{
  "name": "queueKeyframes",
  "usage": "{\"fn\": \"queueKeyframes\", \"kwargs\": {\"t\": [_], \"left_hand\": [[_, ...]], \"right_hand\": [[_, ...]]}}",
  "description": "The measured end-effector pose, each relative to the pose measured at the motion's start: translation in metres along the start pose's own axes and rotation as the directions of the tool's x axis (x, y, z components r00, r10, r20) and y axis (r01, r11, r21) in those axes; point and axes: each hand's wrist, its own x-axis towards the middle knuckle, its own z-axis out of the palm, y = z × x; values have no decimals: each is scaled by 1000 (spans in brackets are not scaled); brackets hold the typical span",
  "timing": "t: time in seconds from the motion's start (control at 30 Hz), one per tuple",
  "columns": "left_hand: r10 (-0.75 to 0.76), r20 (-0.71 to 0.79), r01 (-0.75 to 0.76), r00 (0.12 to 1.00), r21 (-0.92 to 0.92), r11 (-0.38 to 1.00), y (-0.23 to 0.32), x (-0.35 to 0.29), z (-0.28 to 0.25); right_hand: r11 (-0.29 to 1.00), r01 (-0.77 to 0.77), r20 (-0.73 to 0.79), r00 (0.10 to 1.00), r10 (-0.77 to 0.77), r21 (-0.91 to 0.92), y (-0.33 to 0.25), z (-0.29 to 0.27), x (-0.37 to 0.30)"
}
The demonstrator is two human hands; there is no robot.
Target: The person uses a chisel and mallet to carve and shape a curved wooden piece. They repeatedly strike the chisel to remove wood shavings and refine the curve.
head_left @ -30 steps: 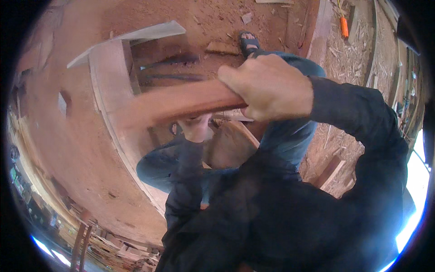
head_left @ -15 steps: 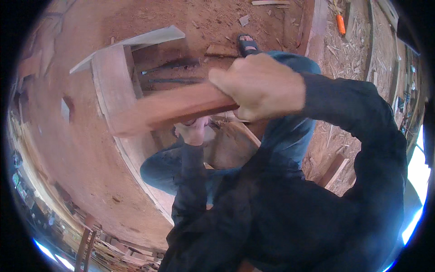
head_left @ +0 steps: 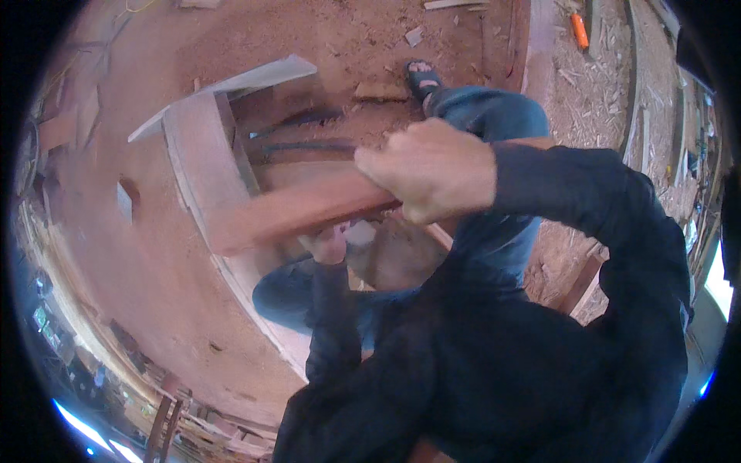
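My right hand [head_left: 434, 171] is closed round the near end of a thick reddish wooden block [head_left: 301, 204]. The block is held raised, its far end pointing left and smeared by motion. Below it my left hand [head_left: 330, 247] sits low by my bent knee, fingers curled. The block hides part of those fingers, and what they hold cannot be made out. Under the block's far end runs a long pale wooden plank [head_left: 202, 143]. A whitish angled board [head_left: 262, 76] lies across the plank's far end.
Dark thin rods or tools [head_left: 309, 145] lie on the dusty ground beyond my hands. A short wood offcut [head_left: 380, 92] rests near my sandalled foot [head_left: 423, 77]. An orange object [head_left: 580, 31] lies among wood shavings at the far right. Timber pieces [head_left: 583, 284] lie to my right.
My right hand and the block have moved slightly nearer to me and down toward the left hand. The left hand now shows less beneath the block. The whole view has shifted a little.
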Motion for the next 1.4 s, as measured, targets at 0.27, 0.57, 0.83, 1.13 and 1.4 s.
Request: {"fn": "queueKeyframes", "kwargs": {"t": [0.27,0.57,0.83,1.13,1.4], "left_hand": [[-42,124,42,991,-2,999,27,9,16],[-467,-334,238,818,-543,805,-89,-25,-21],[176,113,-194,978,169,966,75,48,21],[194,161,-202,968,37,979,97,61,24],[247,186,-297,951,326,897,90,87,-38]], "right_hand": [[858,362,-530,838,-128,365,-40,-59,24],[998,44,34,999,-42,-42,-5,10,5],[851,-22,-380,888,257,525,-7,-11,19],[631,-375,-50,834,549,679,32,44,-10],[420,-736,-5,493,870,531,48,33,-93]]}}
